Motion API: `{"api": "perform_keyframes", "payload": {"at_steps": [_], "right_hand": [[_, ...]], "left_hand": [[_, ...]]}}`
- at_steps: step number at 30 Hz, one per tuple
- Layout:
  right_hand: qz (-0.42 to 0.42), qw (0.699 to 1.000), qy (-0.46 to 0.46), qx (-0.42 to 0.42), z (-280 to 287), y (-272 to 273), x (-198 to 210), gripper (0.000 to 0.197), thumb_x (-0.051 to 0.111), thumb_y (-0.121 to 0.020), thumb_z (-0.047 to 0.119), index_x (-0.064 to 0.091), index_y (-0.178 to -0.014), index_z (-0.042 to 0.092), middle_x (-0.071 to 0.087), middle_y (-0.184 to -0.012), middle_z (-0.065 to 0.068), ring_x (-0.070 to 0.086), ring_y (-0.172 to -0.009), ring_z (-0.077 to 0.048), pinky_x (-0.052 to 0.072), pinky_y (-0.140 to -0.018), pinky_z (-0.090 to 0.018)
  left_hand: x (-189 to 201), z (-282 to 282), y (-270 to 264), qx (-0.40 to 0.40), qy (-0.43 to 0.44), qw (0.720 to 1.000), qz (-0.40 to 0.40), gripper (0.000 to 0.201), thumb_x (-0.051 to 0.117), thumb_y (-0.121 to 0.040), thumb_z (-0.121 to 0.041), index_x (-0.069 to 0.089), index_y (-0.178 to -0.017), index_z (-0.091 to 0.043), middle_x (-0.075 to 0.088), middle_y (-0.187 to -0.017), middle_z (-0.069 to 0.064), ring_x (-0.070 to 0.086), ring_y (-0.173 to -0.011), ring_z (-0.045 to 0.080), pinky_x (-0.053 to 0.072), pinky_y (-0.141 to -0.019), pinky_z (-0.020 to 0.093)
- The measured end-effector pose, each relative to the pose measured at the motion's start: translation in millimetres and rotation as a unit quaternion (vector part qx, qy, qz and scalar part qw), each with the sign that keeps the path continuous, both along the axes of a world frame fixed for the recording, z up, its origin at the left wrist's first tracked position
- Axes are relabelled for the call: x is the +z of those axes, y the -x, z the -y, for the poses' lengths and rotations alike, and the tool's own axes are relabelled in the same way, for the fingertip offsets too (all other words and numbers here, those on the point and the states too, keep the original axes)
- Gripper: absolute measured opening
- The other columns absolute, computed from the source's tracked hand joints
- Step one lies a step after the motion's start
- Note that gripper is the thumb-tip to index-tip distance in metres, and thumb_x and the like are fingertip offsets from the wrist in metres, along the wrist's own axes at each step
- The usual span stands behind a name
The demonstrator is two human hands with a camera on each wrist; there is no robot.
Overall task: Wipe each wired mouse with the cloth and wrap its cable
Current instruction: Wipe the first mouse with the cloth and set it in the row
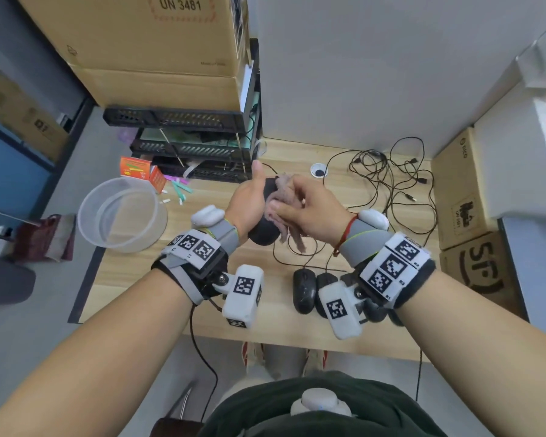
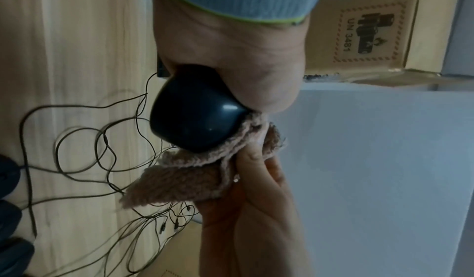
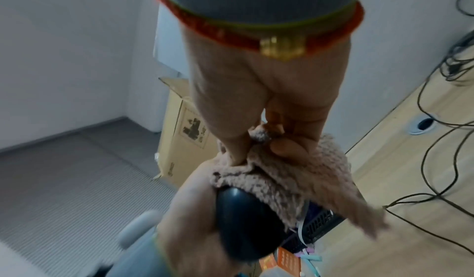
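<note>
My left hand [image 1: 249,200] grips a black wired mouse [image 1: 264,233] [image 2: 195,115] [image 3: 246,224] held up above the wooden desk [image 1: 177,279]. My right hand [image 1: 303,209] holds a bunched brownish-pink cloth [image 1: 286,197] [image 2: 179,180] [image 3: 287,178] and presses it against the mouse's far side. A corner of the cloth hangs below the hands. The mouse's thin black cable [image 1: 284,257] trails down to the desk. Several more black mice [image 1: 304,290] lie side by side near the front edge, partly hidden by my right wrist.
Tangled black cables [image 1: 388,184] spread over the right of the desk. A clear plastic tub [image 1: 122,212] stands at the left, with an orange box [image 1: 136,167] and a black tray rack [image 1: 186,143] behind it. Cardboard boxes [image 1: 467,197] stand at the right.
</note>
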State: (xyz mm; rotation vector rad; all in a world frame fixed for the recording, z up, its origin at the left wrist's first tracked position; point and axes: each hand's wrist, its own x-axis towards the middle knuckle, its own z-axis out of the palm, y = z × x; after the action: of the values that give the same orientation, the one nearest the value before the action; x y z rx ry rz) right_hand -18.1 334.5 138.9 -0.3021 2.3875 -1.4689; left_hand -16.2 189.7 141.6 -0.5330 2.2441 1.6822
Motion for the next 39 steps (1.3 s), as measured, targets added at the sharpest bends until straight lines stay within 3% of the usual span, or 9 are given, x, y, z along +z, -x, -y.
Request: {"api": "perform_keyframes", "payload": {"at_steps": [3, 7, 12, 16, 20, 24, 28, 33, 39], "right_hand": [[0.023, 0.997, 0.028, -0.065, -6, 11, -9, 0.022, 0.070, -0.087, 0.028, 0.050, -0.078, 0.027, 0.059, -0.071, 0.009, 0.057, -0.063, -0.009, 0.048, -0.062, -0.032], [0.034, 0.990, 0.057, -0.127, -5, 16, -8, 0.014, 0.063, -0.088, 0.037, 0.052, -0.083, 0.030, 0.064, -0.081, 0.008, 0.063, -0.082, -0.016, 0.055, -0.083, -0.045], [0.051, 0.994, 0.097, 0.003, -2, -9, -3, 0.026, 0.073, -0.085, 0.017, 0.048, -0.082, 0.011, 0.064, -0.084, -0.019, 0.057, -0.077, -0.018, 0.054, -0.074, -0.045], [0.068, 0.989, 0.104, -0.086, 2, 2, 0, 0.027, 0.072, -0.088, 0.024, 0.048, -0.078, 0.016, 0.059, -0.077, -0.009, 0.059, -0.071, -0.021, 0.053, -0.069, -0.039], [0.118, 0.970, 0.124, -0.173, 6, 17, 8, 0.026, 0.071, -0.087, 0.033, 0.052, -0.089, 0.015, 0.062, -0.077, -0.009, 0.065, -0.074, -0.028, 0.057, -0.078, -0.058], [0.155, 0.975, 0.144, -0.061, 7, -2, 19, 0.026, 0.068, -0.091, 0.015, 0.045, -0.097, 0.008, 0.061, -0.053, -0.006, 0.056, -0.043, -0.022, 0.048, -0.049, -0.032], [0.152, 0.981, 0.119, -0.025, 13, -16, 5, 0.021, 0.071, -0.089, 0.012, 0.051, -0.092, 0.006, 0.060, -0.052, 0.002, 0.051, -0.037, -0.010, 0.042, -0.038, -0.020], [0.099, 0.974, 0.143, -0.142, 13, 2, -10, 0.025, 0.067, -0.092, 0.028, 0.064, -0.094, 0.004, 0.059, -0.083, -0.022, 0.059, -0.073, -0.023, 0.059, -0.064, -0.040], [0.042, 0.985, 0.076, -0.148, 9, 5, -8, 0.014, 0.065, -0.092, 0.028, 0.058, -0.090, 0.016, 0.065, -0.092, 0.000, 0.063, -0.085, -0.013, 0.056, -0.080, -0.038]], "left_hand": [[6, -4, -5, -0.036, 0.015, 0.999, -0.006, 0.083, 0.013, -0.107, -0.057, 0.067, -0.098, 0.006, 0.067, -0.085, 0.011, 0.060, -0.081, 0.021, 0.046, -0.083, 0.035], [4, -6, -7, -0.001, -0.007, 1.000, -0.006, 0.084, 0.016, -0.105, -0.063, 0.067, -0.099, 0.004, 0.068, -0.094, 0.022, 0.061, -0.088, 0.026, 0.049, -0.096, 0.044], [-1, 6, 0, 0.090, -0.045, 0.995, 0.006, 0.093, 0.019, -0.096, -0.076, 0.071, -0.104, 0.001, 0.073, -0.104, 0.020, 0.068, -0.103, 0.036, 0.050, -0.101, 0.053], [2, 7, -4, 0.059, -0.041, 0.997, 0.005, 0.091, 0.020, -0.096, -0.077, 0.072, -0.102, -0.003, 0.074, -0.106, 0.018, 0.068, -0.107, 0.035, 0.049, -0.103, 0.053], [6, -1, -8, 0.051, -0.037, 0.998, -0.015, 0.089, 0.019, -0.101, -0.070, 0.070, -0.106, 0.002, 0.073, -0.106, 0.021, 0.067, -0.105, 0.037, 0.050, -0.102, 0.053], [1, 7, -2, 0.143, -0.104, 0.984, 0.007, 0.100, 0.027, -0.067, -0.096, 0.075, -0.105, -0.016, 0.076, -0.106, 0.016, 0.070, -0.105, 0.036, 0.051, -0.101, 0.056], [10, 16, 3, 0.174, -0.151, 0.973, 0.003, 0.078, 0.030, -0.092, -0.081, 0.077, -0.099, -0.019, 0.078, -0.098, 0.011, 0.072, -0.102, 0.033, 0.055, -0.100, 0.051], [14, 15, 6, 0.123, -0.146, 0.981, 0.024, 0.077, 0.028, -0.098, -0.074, 0.071, -0.104, -0.010, 0.075, -0.098, 0.010, 0.072, -0.095, 0.026, 0.057, -0.095, 0.042], [1, 2, 1, 0.076, -0.175, 0.980, 0.054, 0.086, 0.025, -0.096, -0.076, 0.073, -0.109, -0.005, 0.076, -0.105, 0.021, 0.074, -0.101, 0.033, 0.057, -0.098, 0.050]]}}
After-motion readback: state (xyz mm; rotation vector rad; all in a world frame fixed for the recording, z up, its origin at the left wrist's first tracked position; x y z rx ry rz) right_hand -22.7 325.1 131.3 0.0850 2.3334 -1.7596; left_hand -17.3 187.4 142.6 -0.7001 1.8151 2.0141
